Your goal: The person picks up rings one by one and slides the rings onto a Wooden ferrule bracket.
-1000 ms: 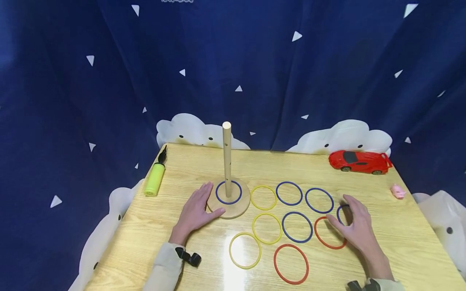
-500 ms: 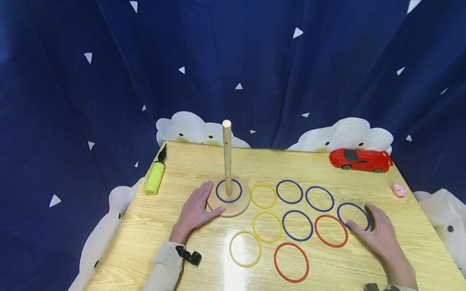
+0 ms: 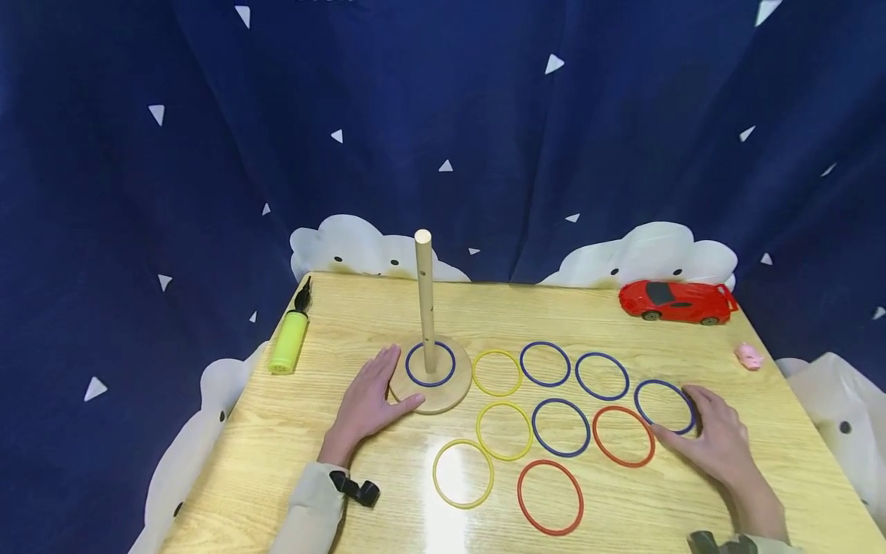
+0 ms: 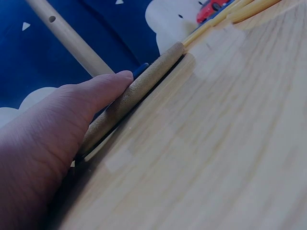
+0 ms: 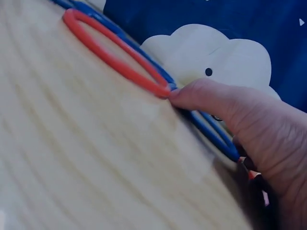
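Observation:
A wooden ring-toss stand [image 3: 439, 398] has an upright peg with one blue ring [image 3: 408, 375] around its foot. My left hand [image 3: 370, 400] grips the left side of the round base, thumb along its front rim. At the right, my right hand [image 3: 716, 438] spans the lower right of another blue ring [image 3: 637, 398] lying flat on the table. Its thumb and fingers are at the edge of that ring. In the right wrist view the thumb tip [image 5: 178, 96] is where this ring meets a red ring [image 5: 115, 62]. Part of the right fingers is hidden there.
Several yellow, blue and red rings lie flat between the hands, including a yellow ring [image 3: 435, 481] and a red ring [image 3: 519, 492] in front. A green pump [image 3: 289, 342] lies at the left edge, a red toy car [image 3: 681, 301] and a pink pig [image 3: 749, 356] at the right.
My right hand has moved right, away from over the red ring, and come to the lower right of the blue ring. The left hand has stayed on the base.

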The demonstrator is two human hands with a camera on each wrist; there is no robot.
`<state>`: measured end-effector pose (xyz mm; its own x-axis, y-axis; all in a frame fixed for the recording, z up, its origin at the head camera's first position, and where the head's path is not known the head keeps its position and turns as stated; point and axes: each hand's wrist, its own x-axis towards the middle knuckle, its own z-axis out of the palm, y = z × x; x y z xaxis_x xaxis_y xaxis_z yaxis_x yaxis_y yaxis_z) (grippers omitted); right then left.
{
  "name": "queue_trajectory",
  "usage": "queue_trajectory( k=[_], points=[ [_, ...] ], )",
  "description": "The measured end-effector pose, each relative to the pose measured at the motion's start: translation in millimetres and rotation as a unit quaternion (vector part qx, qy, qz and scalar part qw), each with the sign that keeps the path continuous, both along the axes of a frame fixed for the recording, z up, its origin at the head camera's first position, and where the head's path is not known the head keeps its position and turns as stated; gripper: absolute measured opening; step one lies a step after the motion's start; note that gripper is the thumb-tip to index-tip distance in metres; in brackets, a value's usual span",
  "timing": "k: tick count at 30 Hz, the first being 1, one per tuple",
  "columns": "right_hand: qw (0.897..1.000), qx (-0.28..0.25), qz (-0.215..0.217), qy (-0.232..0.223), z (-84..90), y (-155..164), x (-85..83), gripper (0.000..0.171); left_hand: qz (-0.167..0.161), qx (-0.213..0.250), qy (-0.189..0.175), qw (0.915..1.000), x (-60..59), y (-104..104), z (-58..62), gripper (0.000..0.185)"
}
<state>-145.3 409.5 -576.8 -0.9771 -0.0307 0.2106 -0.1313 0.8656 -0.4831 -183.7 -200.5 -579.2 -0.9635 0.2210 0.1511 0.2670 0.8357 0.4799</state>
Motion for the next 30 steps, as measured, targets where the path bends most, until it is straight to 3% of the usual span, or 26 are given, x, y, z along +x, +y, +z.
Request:
queue_trajectory(
  k=[14,30],
  points=[
    [0.998,0.018,-0.044,0.048,-2.0,-13,-2.6,0.087,-0.006,-0.026,0.015,0.9995,1.3,-3,-0.8,0.108],
    [0.993,-0.031,-0.043,0.108,0.6,-15,-2.6,0.078,-0.013,-0.047,0.063,0.9968,1.2,0,-0.5,0.105]
  ],
)
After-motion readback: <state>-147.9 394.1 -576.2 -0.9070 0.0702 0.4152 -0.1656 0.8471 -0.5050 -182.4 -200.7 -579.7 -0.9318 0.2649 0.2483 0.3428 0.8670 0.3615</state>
